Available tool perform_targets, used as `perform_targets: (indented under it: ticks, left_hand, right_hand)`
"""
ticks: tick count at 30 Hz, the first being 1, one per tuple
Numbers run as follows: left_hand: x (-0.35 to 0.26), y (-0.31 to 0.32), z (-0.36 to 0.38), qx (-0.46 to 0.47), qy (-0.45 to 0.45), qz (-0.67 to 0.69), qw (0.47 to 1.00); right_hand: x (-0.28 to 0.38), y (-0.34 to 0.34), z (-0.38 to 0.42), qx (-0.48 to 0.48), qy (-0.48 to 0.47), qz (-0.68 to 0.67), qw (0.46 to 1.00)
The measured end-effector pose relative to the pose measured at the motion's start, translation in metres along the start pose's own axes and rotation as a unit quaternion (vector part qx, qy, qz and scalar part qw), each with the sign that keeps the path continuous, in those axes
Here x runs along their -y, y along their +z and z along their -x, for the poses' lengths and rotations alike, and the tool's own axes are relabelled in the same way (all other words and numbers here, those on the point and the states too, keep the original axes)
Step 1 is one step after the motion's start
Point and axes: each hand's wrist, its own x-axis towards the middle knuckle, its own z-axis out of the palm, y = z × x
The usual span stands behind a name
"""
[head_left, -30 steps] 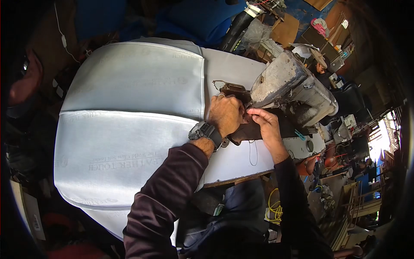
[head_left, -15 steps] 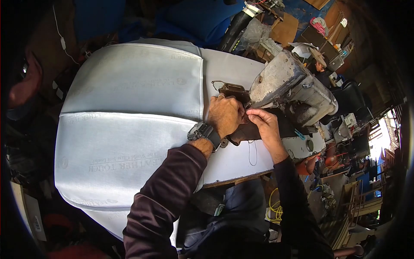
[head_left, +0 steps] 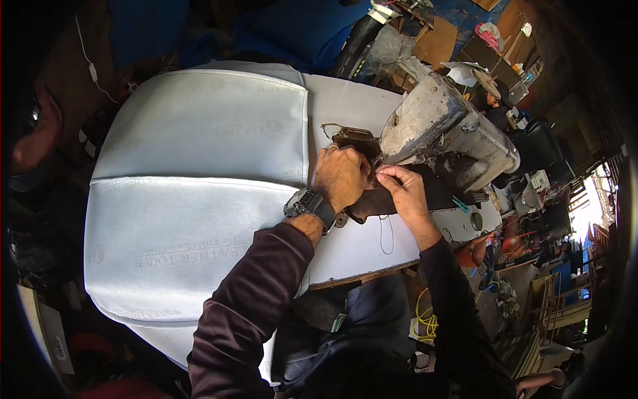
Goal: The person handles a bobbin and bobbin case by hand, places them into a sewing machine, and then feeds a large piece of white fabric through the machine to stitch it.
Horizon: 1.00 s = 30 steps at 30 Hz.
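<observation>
Beside the needle area of a worn grey sewing machine (head_left: pixel 425 120), my left hand (head_left: pixel 341 176) is closed, its fingertips hidden behind the hand. My right hand (head_left: pixel 404 189) pinches at the same spot, thumb and forefinger together; what lies between them is too small to make out. The two hands nearly touch. A thin dark thread (head_left: pixel 387 236) loops over the white tabletop (head_left: pixel 345 256) below them. To the left spreads a large piece of grey sewn material (head_left: pixel 193 213) with printed lettering.
A small round tin (head_left: pixel 476 221) and a blue tool (head_left: pixel 460 204) lie right of the machine. Yellow cable (head_left: pixel 425 322) coils on the floor. Another person (head_left: pixel 495 106) is at the upper right, amid clutter.
The whole view has shifted slightly. Both hands stay at the same place by the machine, with little change in their fingers.
</observation>
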Motion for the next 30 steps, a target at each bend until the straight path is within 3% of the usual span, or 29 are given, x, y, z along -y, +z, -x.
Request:
perform_targets:
  ticks: [3,30]
  left_hand:
    - [0.000,-0.002,0.000,-0.005,-0.001,0.005,1.000]
    - [-0.002,-0.001,0.001,-0.004,0.006,-0.007,1.000]
  right_hand:
    - [-0.006,0.000,0.001,-0.027,0.042,-0.038,0.998]
    - [-0.005,0.000,0.002,-0.021,0.003,-0.031,0.999]
